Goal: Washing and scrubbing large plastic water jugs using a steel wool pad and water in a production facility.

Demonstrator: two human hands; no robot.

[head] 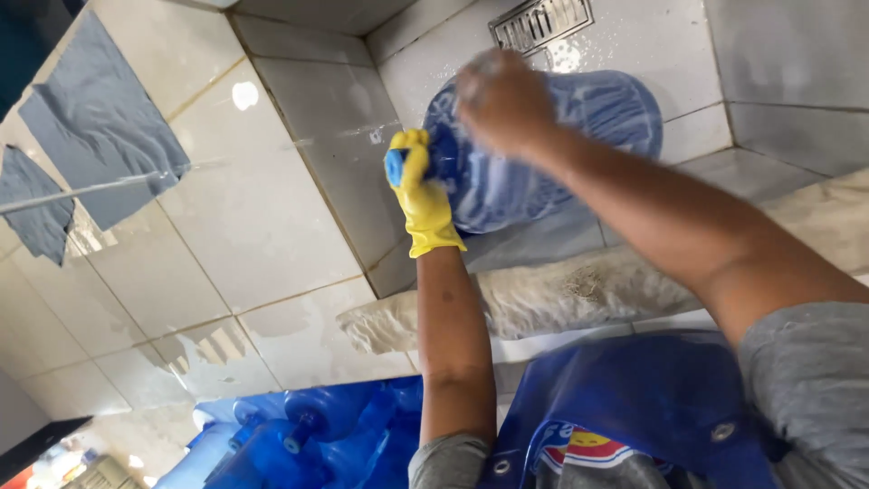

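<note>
Gripping: the left hand (pixel 421 195), in a yellow rubber glove, had its fingers (pixel 405 156) curled around the blue-capped neck (pixel 396 167) of a large blue water jug (pixel 543 149).
Right hand: bare and blurred, the right hand (pixel 500 98) lay on top of the jug's rounded side; whether its fingers were spread or pressed together could not be told.
Jug position: the jug lay on its side in a tiled wash recess (pixel 634 36), neck pointing toward the gloved hand, body stretching away beneath the right hand.
Jug surface: it looked wet and streaked with suds.
Behind the jug: a metal drain grate (pixel 541 22) sat in the tile just beyond it.
Near edge: a worn, stained ledge (pixel 579 290) ran between the recess and the person.
Clothing: a blue apron (pixel 634 398) over grey sleeves (pixel 806 380).
Lower left: more blue jugs (pixel 308 426) lay on the floor, well apart from the hands.
Upper left: grey cloths (pixel 100 118) hung on a line (pixel 81 190).
</note>
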